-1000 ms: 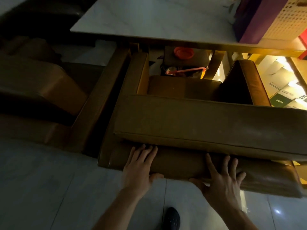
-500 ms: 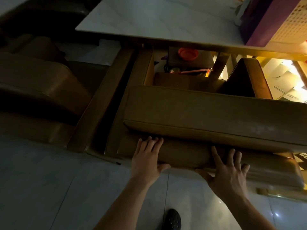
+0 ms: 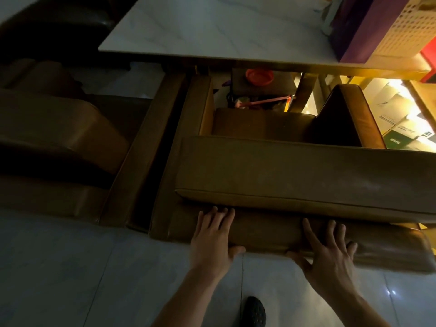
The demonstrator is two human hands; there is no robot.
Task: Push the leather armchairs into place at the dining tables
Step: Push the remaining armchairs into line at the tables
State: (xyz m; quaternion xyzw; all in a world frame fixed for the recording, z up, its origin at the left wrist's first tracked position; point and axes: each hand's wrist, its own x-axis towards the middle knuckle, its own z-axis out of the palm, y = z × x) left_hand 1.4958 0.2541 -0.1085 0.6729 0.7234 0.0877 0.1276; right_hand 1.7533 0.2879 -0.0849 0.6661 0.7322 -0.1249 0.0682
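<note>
A brown leather armchair (image 3: pixel 295 175) faces the white marble dining table (image 3: pixel 212 27), seen from behind and above. Its armrests reach under the table's near edge. My left hand (image 3: pixel 213 237) lies flat on the lower back of the armchair, fingers spread, thumb under the edge. My right hand (image 3: pixel 328 251) presses flat on the same back panel further right. A second brown leather armchair (image 3: pixel 54 142) stands close on the left, side by side with the first.
Under the table sits a box with an orange lid (image 3: pixel 259 76) and a pink strap. A purple and perforated white box (image 3: pixel 382 27) rests on the table's right end. Lit cardboard boxes (image 3: pixel 401 119) lie at the right. My dark shoe (image 3: pixel 254 312) is on the pale tiled floor.
The armchair has slid forward toward the table under both palms, and its armrests now sit further under the table edge. Both hands stay flat on its back.
</note>
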